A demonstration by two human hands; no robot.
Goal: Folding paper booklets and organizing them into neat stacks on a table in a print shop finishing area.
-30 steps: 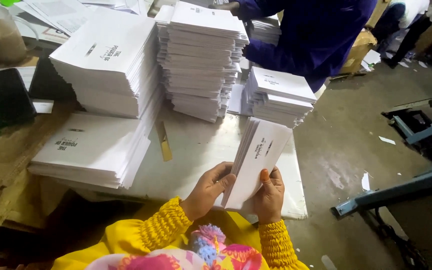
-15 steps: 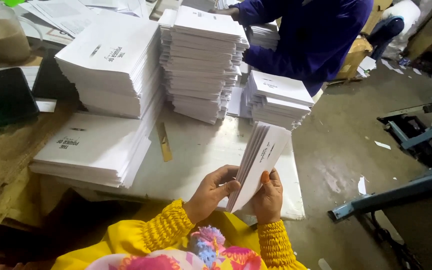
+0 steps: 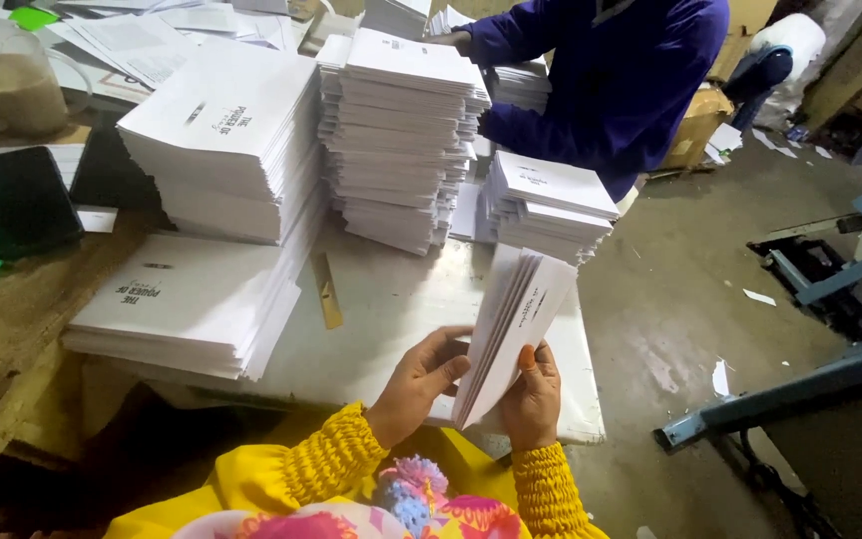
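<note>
Two hands hold one bundle of folded white sheets (image 3: 511, 324) upright above the near edge of the desk (image 3: 391, 319). Left hand (image 3: 421, 384) fingers curl closed on its lower left side; right hand (image 3: 531, 399) grips its bottom edge, thumb pressed on the front. Tall paper stacks (image 3: 401, 130) stand well behind.

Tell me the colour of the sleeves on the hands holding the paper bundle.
Bright yellow, gathered sleeves, clearest in the head view.

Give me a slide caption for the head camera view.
Both hands, left and right, hold a sheaf of white sheets upright over a table of paper stacks.
</note>
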